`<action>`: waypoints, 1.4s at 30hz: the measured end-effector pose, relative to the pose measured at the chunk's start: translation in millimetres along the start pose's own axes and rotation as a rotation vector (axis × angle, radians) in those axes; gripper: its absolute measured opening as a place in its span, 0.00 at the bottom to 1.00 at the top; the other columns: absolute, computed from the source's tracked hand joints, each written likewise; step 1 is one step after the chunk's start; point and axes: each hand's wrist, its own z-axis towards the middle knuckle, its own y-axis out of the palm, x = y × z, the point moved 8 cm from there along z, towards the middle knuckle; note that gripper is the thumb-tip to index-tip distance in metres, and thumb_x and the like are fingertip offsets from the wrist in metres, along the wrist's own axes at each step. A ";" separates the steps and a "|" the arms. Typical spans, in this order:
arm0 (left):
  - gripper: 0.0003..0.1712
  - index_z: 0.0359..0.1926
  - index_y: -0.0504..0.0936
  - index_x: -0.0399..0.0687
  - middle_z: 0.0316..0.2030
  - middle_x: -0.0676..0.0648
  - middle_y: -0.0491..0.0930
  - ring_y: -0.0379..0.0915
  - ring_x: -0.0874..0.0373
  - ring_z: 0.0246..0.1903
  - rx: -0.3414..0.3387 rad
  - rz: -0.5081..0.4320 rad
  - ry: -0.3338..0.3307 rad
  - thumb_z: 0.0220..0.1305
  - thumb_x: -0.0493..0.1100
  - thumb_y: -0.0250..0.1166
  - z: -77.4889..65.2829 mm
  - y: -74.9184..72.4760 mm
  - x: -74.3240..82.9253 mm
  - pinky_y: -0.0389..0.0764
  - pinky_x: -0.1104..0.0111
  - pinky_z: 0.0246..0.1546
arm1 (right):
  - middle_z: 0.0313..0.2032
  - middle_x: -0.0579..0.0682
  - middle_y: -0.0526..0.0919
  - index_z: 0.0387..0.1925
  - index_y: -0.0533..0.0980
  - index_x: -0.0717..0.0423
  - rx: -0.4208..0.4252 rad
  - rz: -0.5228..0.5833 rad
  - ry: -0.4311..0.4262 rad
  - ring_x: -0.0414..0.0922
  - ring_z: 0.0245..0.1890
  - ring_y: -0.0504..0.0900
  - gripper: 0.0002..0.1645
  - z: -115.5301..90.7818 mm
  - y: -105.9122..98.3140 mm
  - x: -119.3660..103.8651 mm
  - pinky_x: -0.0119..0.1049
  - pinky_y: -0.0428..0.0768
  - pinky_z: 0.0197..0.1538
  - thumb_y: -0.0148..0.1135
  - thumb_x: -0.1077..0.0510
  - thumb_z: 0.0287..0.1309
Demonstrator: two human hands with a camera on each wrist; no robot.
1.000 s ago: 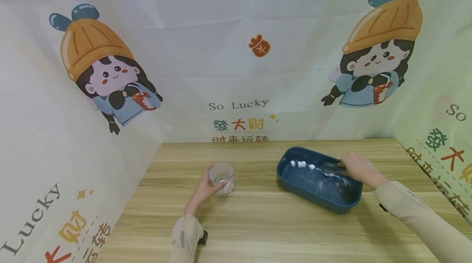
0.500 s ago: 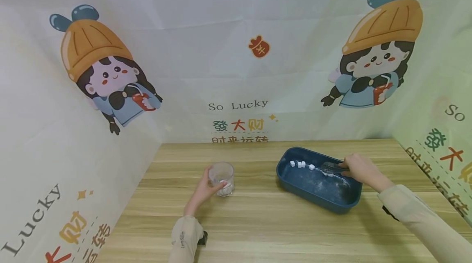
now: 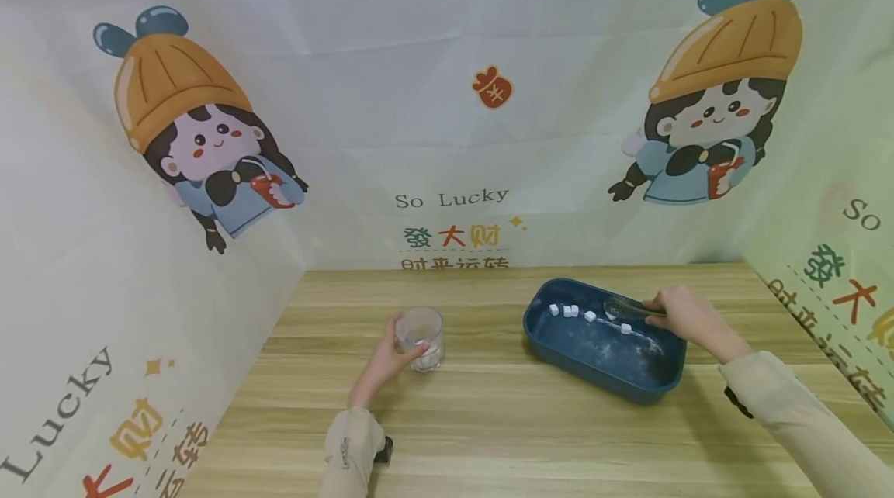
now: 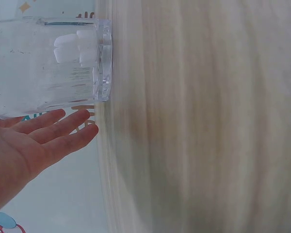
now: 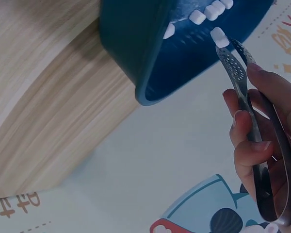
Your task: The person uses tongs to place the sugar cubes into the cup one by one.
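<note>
On the white, wrinkled cloth backdrop (image 3: 391, 118), "So Lucky" is printed in grey Latin letters (image 3: 475, 196), above multicoloured characters (image 3: 452, 236) "發大财" and partly cut-off brown characters (image 3: 455, 264) "时来运转". Parts are repeated at both sides. Small lettering (image 3: 345, 453) on the beige cloth left sleeve (image 3: 359, 430) cannot be clearly read.

**Matt plastic, clear glass and pierced metal**

We see a dark blue, round-cornered plastic-looking tub (image 3: 604, 351), smooth and matt outside, its floor streaked chalky white. Inside it we note matt white cubes (image 5: 197, 17). At the tub's right end, the silver-grey metal tongs (image 5: 238, 80) have a dull sheen and small holes piercing the tips. Left of the tub, the transparent round glass tumbler (image 4: 34, 68) looks smooth and glossy. Beneath the tub, we see a pale brown wood-grain table top (image 3: 454, 420); behind it, a matt white printed cloth backdrop (image 3: 391, 110), lightly creased.
</note>
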 end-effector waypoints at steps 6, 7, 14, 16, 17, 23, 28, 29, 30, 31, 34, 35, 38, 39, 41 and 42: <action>0.46 0.64 0.49 0.36 0.59 0.26 0.59 0.57 0.31 0.58 -0.002 0.005 0.000 0.52 0.44 0.66 7.2 3.4 -19.5 0.62 0.46 0.58 | 0.28 0.63 0.83 0.35 0.80 0.68 0.012 0.033 0.016 0.36 0.14 0.71 0.15 4.3 -9.7 -2.5 0.29 0.65 0.16 0.65 0.61 0.46; 0.46 0.64 0.49 0.36 0.59 0.26 0.58 0.57 0.31 0.58 -0.002 0.006 0.001 0.52 0.44 0.66 7.4 3.3 -19.7 0.62 0.46 0.59 | 0.29 0.63 0.83 0.36 0.80 0.68 0.015 0.041 0.017 0.36 0.14 0.70 0.15 5.0 -11.5 -2.9 0.28 0.64 0.16 0.65 0.61 0.46; 0.46 0.64 0.49 0.36 0.60 0.26 0.58 0.56 0.31 0.58 -0.006 0.000 -0.005 0.51 0.45 0.66 7.9 4.0 -20.2 0.63 0.46 0.58 | 0.30 0.62 0.84 0.38 0.80 0.66 0.030 0.068 0.018 0.36 0.16 0.68 0.16 11.2 -20.0 -7.4 0.28 0.64 0.19 0.64 0.60 0.46; 0.46 0.64 0.49 0.36 0.60 0.26 0.57 0.56 0.31 0.58 -0.005 -0.004 -0.006 0.51 0.45 0.66 7.5 4.0 -19.8 0.62 0.45 0.59 | 0.31 0.62 0.84 0.39 0.79 0.66 0.032 0.080 0.022 0.36 0.16 0.67 0.16 12.7 -22.1 -8.9 0.28 0.63 0.18 0.64 0.60 0.47; 0.46 0.64 0.49 0.36 0.60 0.25 0.57 0.56 0.31 0.58 -0.005 -0.003 -0.004 0.51 0.45 0.66 7.4 4.0 -19.7 0.62 0.45 0.58 | 0.31 0.62 0.83 0.39 0.79 0.66 0.035 0.083 0.022 0.36 0.15 0.66 0.17 13.6 -23.2 -9.7 0.28 0.62 0.18 0.64 0.60 0.47; 0.47 0.64 0.48 0.37 0.60 0.26 0.56 0.55 0.30 0.59 -0.011 -0.001 -0.009 0.51 0.46 0.66 8.0 4.9 -21.7 0.61 0.45 0.59 | 0.30 0.62 0.83 0.40 0.79 0.65 0.058 0.097 0.024 0.36 0.13 0.64 0.17 18.7 -30.5 -16.8 0.28 0.59 0.17 0.64 0.59 0.48; 0.47 0.65 0.47 0.37 0.60 0.26 0.57 0.55 0.30 0.59 -0.019 -0.007 -0.013 0.52 0.45 0.66 6.7 5.7 -20.2 0.62 0.45 0.58 | 0.30 0.61 0.84 0.41 0.79 0.63 0.053 0.102 0.029 0.36 0.13 0.67 0.17 24.3 -34.1 -25.6 0.28 0.60 0.17 0.63 0.57 0.49; 0.47 0.65 0.47 0.37 0.60 0.25 0.57 0.56 0.30 0.58 -0.018 -0.007 -0.010 0.52 0.44 0.66 6.6 5.8 -19.7 0.62 0.44 0.58 | 0.29 0.61 0.84 0.41 0.79 0.63 0.055 0.105 0.029 0.36 0.13 0.67 0.17 25.7 -35.0 -27.7 0.28 0.60 0.17 0.63 0.57 0.49; 0.47 0.65 0.47 0.37 0.60 0.25 0.57 0.55 0.30 0.58 -0.017 -0.012 -0.011 0.52 0.44 0.66 6.5 5.7 -19.2 0.62 0.44 0.58 | 0.29 0.60 0.84 0.41 0.79 0.63 0.057 0.107 0.028 0.36 0.14 0.68 0.17 27.1 -36.0 -29.9 0.28 0.61 0.17 0.63 0.57 0.49; 0.47 0.65 0.47 0.37 0.60 0.25 0.57 0.55 0.29 0.58 -0.017 -0.014 -0.012 0.52 0.44 0.66 6.4 5.9 -19.0 0.62 0.44 0.58 | 0.29 0.60 0.84 0.41 0.79 0.62 0.058 0.113 0.026 0.37 0.14 0.68 0.17 28.8 -36.7 -32.2 0.28 0.61 0.17 0.63 0.57 0.49; 0.46 0.65 0.48 0.37 0.60 0.25 0.57 0.55 0.29 0.58 -0.016 -0.008 -0.007 0.52 0.44 0.65 6.5 5.8 -18.2 0.62 0.44 0.57 | 0.31 0.60 0.84 0.42 0.79 0.62 0.067 0.119 0.010 0.37 0.15 0.69 0.18 33.5 -39.0 -40.0 0.28 0.63 0.19 0.63 0.57 0.50; 0.46 0.65 0.48 0.37 0.60 0.25 0.58 0.56 0.30 0.58 -0.016 -0.002 -0.007 0.52 0.45 0.65 6.6 5.8 -18.3 0.63 0.44 0.57 | 0.32 0.60 0.84 0.43 0.79 0.62 0.067 0.119 0.005 0.37 0.15 0.68 0.18 35.2 -39.2 -42.4 0.29 0.63 0.19 0.63 0.57 0.50; 0.45 0.64 0.49 0.38 0.59 0.27 0.59 0.57 0.31 0.58 -0.014 0.004 -0.009 0.52 0.45 0.66 7.0 5.6 -19.2 0.64 0.46 0.58 | 0.35 0.62 0.83 0.43 0.78 0.62 0.074 0.117 -0.014 0.39 0.16 0.72 0.19 39.6 -40.3 -50.2 0.30 0.66 0.20 0.63 0.56 0.50; 0.45 0.64 0.49 0.39 0.60 0.27 0.59 0.58 0.32 0.58 -0.013 0.004 -0.011 0.52 0.45 0.66 7.0 5.6 -19.7 0.64 0.46 0.58 | 0.36 0.62 0.83 0.43 0.78 0.61 0.078 0.114 -0.018 0.40 0.17 0.74 0.19 41.1 -40.7 -52.6 0.31 0.67 0.21 0.63 0.56 0.49; 0.45 0.64 0.50 0.39 0.59 0.27 0.59 0.58 0.31 0.58 -0.011 0.000 -0.009 0.52 0.45 0.66 7.2 5.4 -20.1 0.64 0.46 0.58 | 0.36 0.61 0.83 0.43 0.79 0.61 0.085 0.112 -0.029 0.42 0.20 0.78 0.19 44.2 -41.0 -57.9 0.32 0.70 0.22 0.63 0.55 0.49; 0.45 0.64 0.50 0.39 0.59 0.27 0.59 0.58 0.31 0.58 -0.009 0.000 -0.007 0.52 0.45 0.66 7.3 5.2 -20.2 0.63 0.46 0.58 | 0.35 0.61 0.83 0.42 0.79 0.61 0.087 0.111 -0.034 0.43 0.20 0.78 0.19 45.9 -41.0 -60.6 0.33 0.70 0.22 0.63 0.55 0.49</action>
